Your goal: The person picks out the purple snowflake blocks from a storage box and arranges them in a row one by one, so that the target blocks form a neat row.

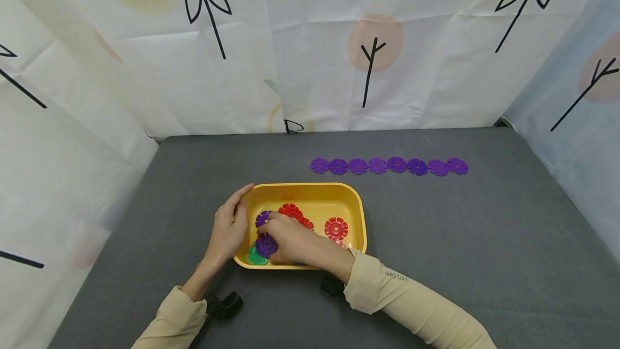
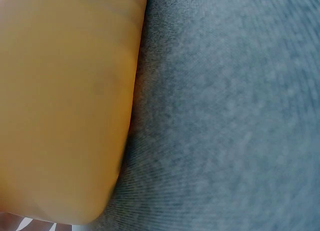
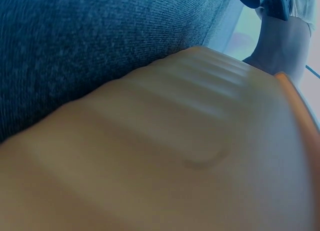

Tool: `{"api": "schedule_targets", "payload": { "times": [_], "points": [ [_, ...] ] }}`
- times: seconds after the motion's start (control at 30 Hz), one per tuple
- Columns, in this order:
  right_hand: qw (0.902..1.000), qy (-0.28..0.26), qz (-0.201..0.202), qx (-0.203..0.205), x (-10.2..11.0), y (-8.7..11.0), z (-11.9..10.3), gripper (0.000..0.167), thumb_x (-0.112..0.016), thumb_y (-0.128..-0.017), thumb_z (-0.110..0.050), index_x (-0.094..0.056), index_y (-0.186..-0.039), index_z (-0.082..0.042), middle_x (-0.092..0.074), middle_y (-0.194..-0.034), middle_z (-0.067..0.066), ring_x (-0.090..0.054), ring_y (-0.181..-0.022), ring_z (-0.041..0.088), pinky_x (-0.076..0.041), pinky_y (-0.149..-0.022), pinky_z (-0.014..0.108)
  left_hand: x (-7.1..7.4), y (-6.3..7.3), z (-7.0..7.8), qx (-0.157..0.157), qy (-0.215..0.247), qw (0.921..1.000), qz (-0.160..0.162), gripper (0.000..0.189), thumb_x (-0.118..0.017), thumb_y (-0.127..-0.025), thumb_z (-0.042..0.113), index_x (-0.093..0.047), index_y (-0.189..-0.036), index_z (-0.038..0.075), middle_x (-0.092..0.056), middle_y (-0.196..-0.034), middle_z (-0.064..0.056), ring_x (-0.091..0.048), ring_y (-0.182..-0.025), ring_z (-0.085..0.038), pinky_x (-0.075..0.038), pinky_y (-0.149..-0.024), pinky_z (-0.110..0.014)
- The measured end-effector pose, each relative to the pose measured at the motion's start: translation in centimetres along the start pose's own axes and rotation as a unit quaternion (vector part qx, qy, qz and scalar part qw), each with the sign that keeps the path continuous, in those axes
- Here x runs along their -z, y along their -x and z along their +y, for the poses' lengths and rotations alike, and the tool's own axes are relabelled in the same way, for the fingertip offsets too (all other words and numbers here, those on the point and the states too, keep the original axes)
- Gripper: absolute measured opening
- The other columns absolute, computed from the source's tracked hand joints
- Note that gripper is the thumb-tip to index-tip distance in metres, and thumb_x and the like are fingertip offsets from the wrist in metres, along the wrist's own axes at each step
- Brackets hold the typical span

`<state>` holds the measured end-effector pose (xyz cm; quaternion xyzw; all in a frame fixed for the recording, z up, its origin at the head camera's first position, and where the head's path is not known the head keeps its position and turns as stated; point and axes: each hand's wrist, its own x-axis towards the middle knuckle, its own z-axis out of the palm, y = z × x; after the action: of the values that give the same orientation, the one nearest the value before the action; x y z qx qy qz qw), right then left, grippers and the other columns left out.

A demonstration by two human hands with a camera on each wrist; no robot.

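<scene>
In the head view a yellow plastic tray (image 1: 310,190) holds several flower-shaped plastic discs. My left hand (image 1: 229,230) rests against the tray's left end, fingers straight along the rim. My right hand (image 1: 297,238) reaches inside at the left, its fingers and thumb curled round a purple disc (image 1: 266,245). Another purple disc (image 1: 263,219) lies just above these fingers, and a green disc (image 1: 256,255) sits in the lower left corner. Red discs (image 1: 290,210) lie behind the right hand. The wrist views show mostly the outside wall of the tray (image 2: 65,106).
Behind the tray, a row of several purple discs (image 1: 377,166) stretches rightward across the grey table (image 1: 460,241). More red discs (image 1: 336,228) lie in the tray's right half. White printed cloth (image 1: 310,69) hangs behind and at both sides.
</scene>
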<state>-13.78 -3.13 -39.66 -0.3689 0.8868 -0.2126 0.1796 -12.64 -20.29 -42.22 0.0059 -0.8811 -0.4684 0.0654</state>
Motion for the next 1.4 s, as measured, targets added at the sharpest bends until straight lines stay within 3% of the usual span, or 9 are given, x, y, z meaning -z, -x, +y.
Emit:
{"api": "schedule_targets", "payload": {
  "times": [0.2,0.4,0.67,1.03,1.27,1.4],
  "points": [
    [0.9998,-0.010,0.012,0.008,0.0,0.1,-0.1,0.050,-0.088,-0.080,-0.024,-0.073,-0.124,-0.006,-0.070,-0.119,0.006,-0.059,-0.106,0.013,-0.053,-0.097,0.021,0.0,0.0,0.1,0.001,-0.002,1.0000,-0.001,0.042,-0.037,-0.110,0.011,-0.053,-0.148,0.011,-0.040,-0.070,-0.006,-0.035,-0.045,-0.014,-0.034,-0.048,-0.023],
    [0.9988,-0.028,0.036,0.017,0.4,0.7,-0.3,0.050,-0.088,-0.080,-0.030,-0.074,-0.121,-0.004,-0.071,-0.113,0.007,-0.057,-0.095,0.010,-0.052,-0.084,0.015,0.0,0.0,0.1,0.004,-0.005,1.0000,-0.002,0.041,-0.037,-0.110,0.012,-0.053,-0.148,0.012,-0.041,-0.073,-0.006,-0.035,-0.046,-0.014,-0.035,-0.049,-0.023],
    [0.9957,-0.062,0.068,0.001,2.4,2.7,0.1,0.057,-0.089,-0.079,-0.036,-0.073,-0.125,-0.005,-0.061,-0.091,0.004,-0.043,-0.074,0.010,-0.032,-0.062,0.018,-0.1,0.1,0.0,-0.002,-0.004,1.0000,-0.001,0.042,-0.036,-0.110,0.012,-0.053,-0.148,0.011,-0.041,-0.072,-0.006,-0.036,-0.044,-0.012,-0.035,-0.047,-0.023],
    [0.9834,-0.109,0.142,-0.028,6.2,6.2,2.9,0.051,-0.087,-0.081,-0.028,-0.073,-0.124,-0.004,-0.061,-0.096,0.005,-0.056,-0.086,0.020,-0.045,-0.068,0.021,-0.2,0.1,0.0,-0.008,-0.003,0.9999,0.012,0.042,-0.038,-0.109,0.010,-0.053,-0.148,0.010,-0.042,-0.071,-0.008,-0.034,-0.047,-0.013,-0.033,-0.050,-0.023],
    [0.9742,-0.080,0.203,-0.057,7.8,7.7,6.2,0.056,-0.087,-0.081,-0.027,-0.071,-0.129,-0.005,-0.059,-0.096,0.009,-0.053,-0.084,0.022,-0.042,-0.068,0.024,-0.2,0.2,0.1,-0.004,-0.004,0.9999,0.009,0.042,-0.037,-0.110,0.011,-0.053,-0.149,0.010,-0.041,-0.072,-0.008,-0.034,-0.046,-0.014,-0.033,-0.049,-0.024],
    [0.9658,-0.069,0.240,-0.067,8.8,8.5,8.5,0.057,-0.088,-0.080,-0.022,-0.069,-0.130,-0.003,-0.061,-0.098,0.013,-0.056,-0.084,0.023,-0.046,-0.068,0.023,-0.3,0.2,0.1,-0.005,-0.005,0.9999,0.011,0.042,-0.038,-0.110,0.010,-0.053,-0.148,0.010,-0.040,-0.071,-0.007,-0.034,-0.047,-0.014,-0.033,-0.049,-0.024]
  ]
}}
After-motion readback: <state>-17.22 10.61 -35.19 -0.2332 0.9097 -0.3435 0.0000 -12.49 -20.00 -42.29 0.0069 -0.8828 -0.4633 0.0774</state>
